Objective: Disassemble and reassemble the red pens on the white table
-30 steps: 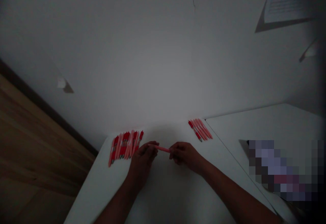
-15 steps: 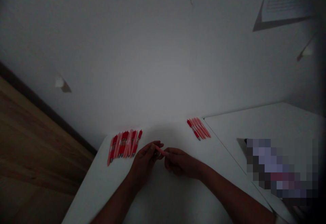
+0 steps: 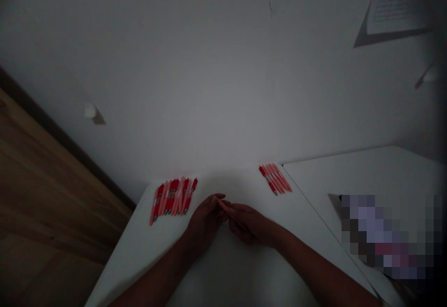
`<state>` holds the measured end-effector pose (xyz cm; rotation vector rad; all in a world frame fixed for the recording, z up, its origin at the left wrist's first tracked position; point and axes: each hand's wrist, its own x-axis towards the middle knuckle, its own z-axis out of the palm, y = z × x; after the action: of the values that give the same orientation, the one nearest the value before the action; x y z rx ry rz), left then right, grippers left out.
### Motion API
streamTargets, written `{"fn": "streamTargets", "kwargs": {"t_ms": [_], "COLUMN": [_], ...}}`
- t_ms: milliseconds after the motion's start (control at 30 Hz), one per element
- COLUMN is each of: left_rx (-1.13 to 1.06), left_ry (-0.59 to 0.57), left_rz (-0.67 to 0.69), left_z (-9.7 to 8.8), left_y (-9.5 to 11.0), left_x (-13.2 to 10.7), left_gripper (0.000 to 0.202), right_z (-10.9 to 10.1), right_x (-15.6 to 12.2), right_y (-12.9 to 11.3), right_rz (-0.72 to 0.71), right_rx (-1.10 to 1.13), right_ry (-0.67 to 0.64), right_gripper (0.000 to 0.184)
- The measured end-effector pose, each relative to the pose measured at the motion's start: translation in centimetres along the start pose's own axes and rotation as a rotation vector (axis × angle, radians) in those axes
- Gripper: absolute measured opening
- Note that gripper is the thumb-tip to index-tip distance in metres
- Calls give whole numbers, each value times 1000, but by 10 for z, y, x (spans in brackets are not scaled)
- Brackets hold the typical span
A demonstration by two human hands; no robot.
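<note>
A slim pink pen (image 3: 224, 206) sits between my two hands, its lower part hidden by my fingers. My left hand (image 3: 206, 218) is shut on its upper end, and my right hand (image 3: 249, 225) grips the lower part. Farther left on the white table (image 3: 139, 246) lies a row of several red and pink pens (image 3: 172, 197), just beyond my left hand. A smaller group of red and pink pens (image 3: 274, 178) lies ahead of my right hand, near the table's far corner.
A second white table (image 3: 363, 172) adjoins on the right, with a pixelated blurred patch (image 3: 387, 237) over it. A white wall (image 3: 216, 74) rises beyond, with a paper sheet (image 3: 394, 7) high on the right. A wooden floor (image 3: 45, 181) shows at the left.
My hands have moved closer together. The pink pen has turned from nearly level to slanting down toward the right, and more of it is hidden by my fingers.
</note>
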<state>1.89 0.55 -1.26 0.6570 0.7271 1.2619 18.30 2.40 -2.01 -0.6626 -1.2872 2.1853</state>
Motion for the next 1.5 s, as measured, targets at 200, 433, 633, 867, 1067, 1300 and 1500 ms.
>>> {"fn": "streamTargets", "kwargs": {"t_ms": [200, 433, 633, 867, 1067, 1300, 1500], "left_rx": [-23, 34, 152, 277, 281, 292, 261], "left_ry": [80, 56, 40, 22, 34, 43, 63], "left_rz": [10, 17, 69, 90, 117, 143, 156], "left_z": [6, 7, 13, 14, 19, 23, 26], "left_y": [-5, 0, 4, 6, 5, 4, 4], "left_x": [14, 9, 1, -4, -7, -9, -11], "left_gripper": [16, 24, 19, 25, 26, 26, 25], "right_z": [-3, -4, 1, 7, 9, 13, 11], "right_x": [-1, 1, -3, -4, -3, -2, 2], "right_y": [-1, 0, -6, -5, 0, 0, 7], "right_rz": [-24, 22, 25, -38, -89, -158, -217], "right_rx": [34, 76, 53, 25, -51, -115, -186], "right_ry": [19, 28, 23, 49, 105, 178, 213], "right_gripper": [37, 37, 39, 37, 39, 39, 40]}}
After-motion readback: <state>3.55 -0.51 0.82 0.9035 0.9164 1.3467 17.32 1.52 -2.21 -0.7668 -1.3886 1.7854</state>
